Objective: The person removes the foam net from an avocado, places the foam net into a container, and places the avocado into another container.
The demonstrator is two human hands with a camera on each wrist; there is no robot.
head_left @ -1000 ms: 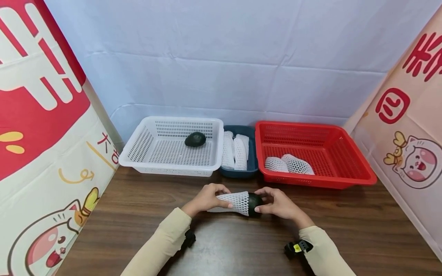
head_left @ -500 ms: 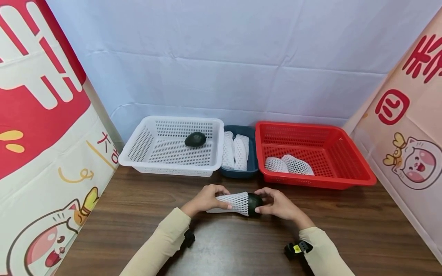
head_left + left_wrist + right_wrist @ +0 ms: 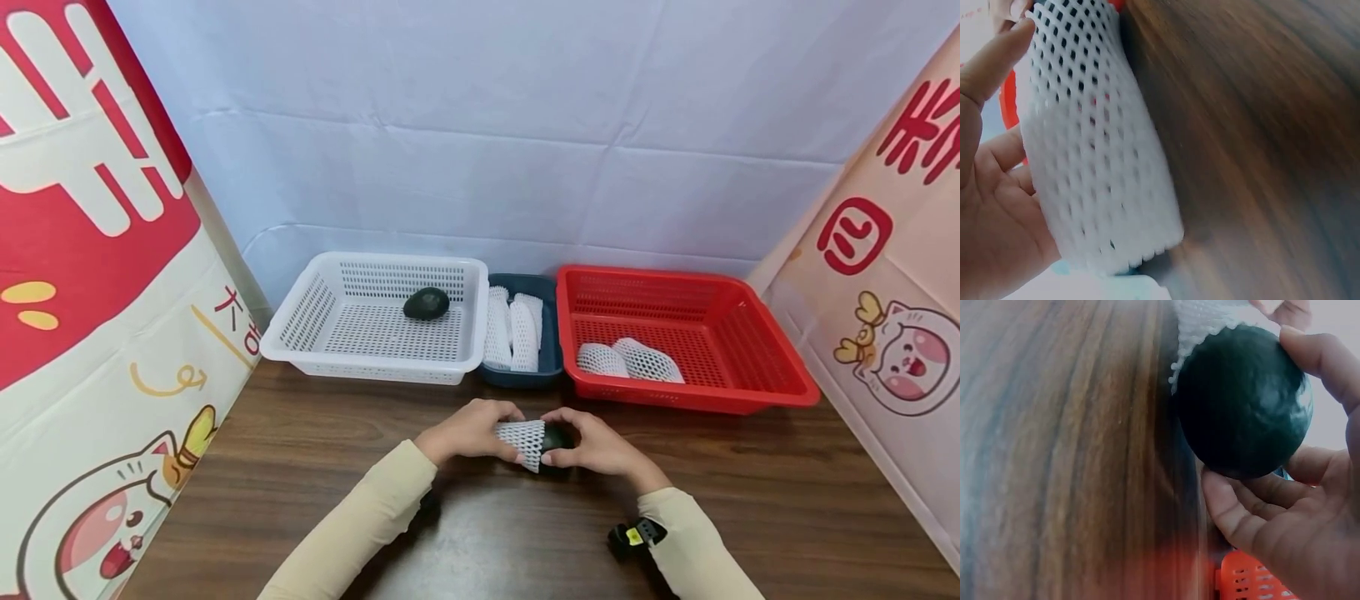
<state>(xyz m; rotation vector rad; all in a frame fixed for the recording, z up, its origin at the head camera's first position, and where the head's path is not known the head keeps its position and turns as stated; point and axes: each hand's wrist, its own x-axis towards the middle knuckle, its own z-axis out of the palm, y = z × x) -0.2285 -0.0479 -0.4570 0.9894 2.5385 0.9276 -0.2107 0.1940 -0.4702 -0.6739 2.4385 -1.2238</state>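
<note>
Just above the wooden table, a dark green avocado (image 3: 1244,403) sits partly inside a white foam net sleeve (image 3: 1091,144). My left hand (image 3: 474,431) grips the sleeve between thumb and fingers, covering its tail end in the head view. My right hand (image 3: 600,443) holds the avocado's bare end, with the thumb on one side and fingers on the other. In the right wrist view the sleeve's scalloped edge lies against the avocado's side. The rest of the avocado is hidden by the net.
A white basket (image 3: 303,367) at the back left holds another avocado (image 3: 426,304). Beside it, a dark blue tray (image 3: 551,325) contains several flat foam net sleeves (image 3: 524,335). At the right, a red basket (image 3: 757,392) holds two net-wrapped pieces (image 3: 647,361).
My left hand has moved right along the sleeve, closer to my right hand, and now covers the sleeve's tail. My right hand has shifted slightly left over the avocado.
</note>
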